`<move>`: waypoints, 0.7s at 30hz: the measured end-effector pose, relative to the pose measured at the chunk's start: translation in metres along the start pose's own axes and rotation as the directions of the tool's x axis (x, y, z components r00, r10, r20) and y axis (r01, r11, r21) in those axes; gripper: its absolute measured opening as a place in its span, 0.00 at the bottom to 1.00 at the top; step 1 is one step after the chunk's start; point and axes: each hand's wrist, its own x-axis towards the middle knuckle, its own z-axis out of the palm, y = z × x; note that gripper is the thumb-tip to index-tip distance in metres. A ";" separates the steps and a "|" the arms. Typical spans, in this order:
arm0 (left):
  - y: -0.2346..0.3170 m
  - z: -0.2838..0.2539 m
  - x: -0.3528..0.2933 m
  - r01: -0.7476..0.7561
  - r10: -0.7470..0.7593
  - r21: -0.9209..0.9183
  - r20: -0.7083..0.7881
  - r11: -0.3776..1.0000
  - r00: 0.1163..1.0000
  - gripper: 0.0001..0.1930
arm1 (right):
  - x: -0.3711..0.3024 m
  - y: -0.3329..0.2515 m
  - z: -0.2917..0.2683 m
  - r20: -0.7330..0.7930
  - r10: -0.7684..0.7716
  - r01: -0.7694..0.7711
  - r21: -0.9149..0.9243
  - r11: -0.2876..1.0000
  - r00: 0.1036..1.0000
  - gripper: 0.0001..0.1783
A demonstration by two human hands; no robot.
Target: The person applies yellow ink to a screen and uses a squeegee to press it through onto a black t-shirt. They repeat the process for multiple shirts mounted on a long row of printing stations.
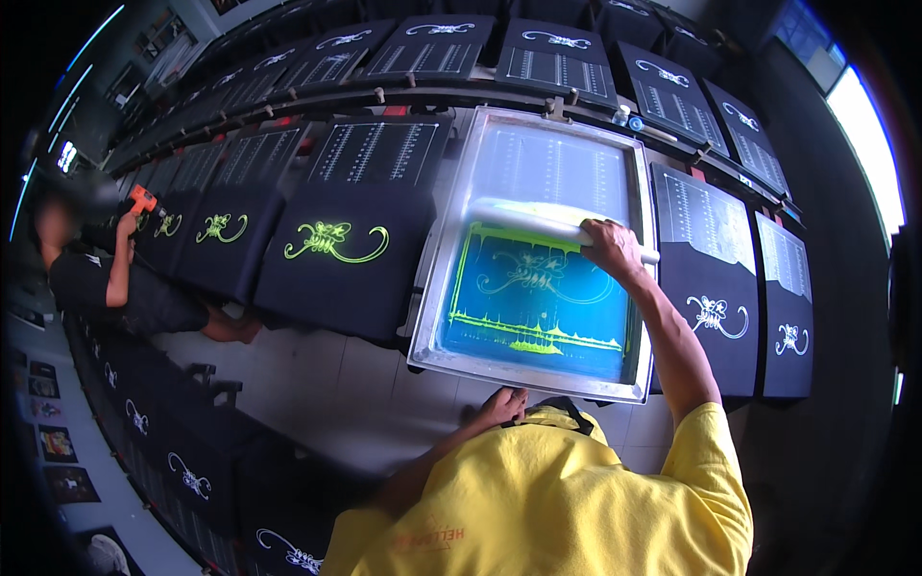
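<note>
A metal-framed printing screen lies in front of me over a dark garment board. Its blue mesh carries a curling line design, with bright yellow-green ink along the left side and near the front. My right hand is closed around the right part of a long pale squeegee, which lies across the middle of the screen. Close to the screen's front edge and my body, my left hand has its fingers curled. Whatever they hold, if anything, is hidden.
Left of the screen, a black garment bears a yellow-green print. White-printed garments lie to the right, with more rows beyond a rail. Farther left, another person holds an orange heat-gun-like tool. Small bottles stand behind the screen.
</note>
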 end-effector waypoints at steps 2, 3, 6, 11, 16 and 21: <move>-0.005 -0.002 0.001 -0.013 0.013 0.006 0.001 1.000 1.000 0.23 | 0.003 0.003 0.002 -0.017 -0.023 0.023 -0.016 1.000 1.000 0.14; -0.007 -0.006 0.002 -0.027 0.026 0.018 0.014 0.999 1.000 0.23 | 0.005 0.004 0.002 -0.005 -0.034 0.034 -0.012 0.999 0.999 0.13; -0.013 -0.012 0.003 -0.027 0.027 0.028 0.013 0.999 1.000 0.23 | 0.012 -0.001 -0.006 0.031 -0.069 0.069 -0.011 0.998 0.997 0.13; 0.004 -0.010 -0.002 0.018 -0.019 0.043 0.018 0.999 1.000 0.24 | -0.011 -0.012 -0.009 0.086 -0.012 0.008 0.047 0.999 0.996 0.15; 0.005 -0.012 0.001 0.015 -0.020 0.087 0.053 0.996 0.998 0.23 | -0.076 -0.034 0.005 0.020 -0.084 0.083 0.044 0.996 0.996 0.11; 0.000 -0.015 0.004 -0.005 0.003 0.030 0.080 1.000 0.997 0.23 | -0.159 -0.078 0.015 0.026 -0.162 0.163 -0.031 0.986 0.986 0.19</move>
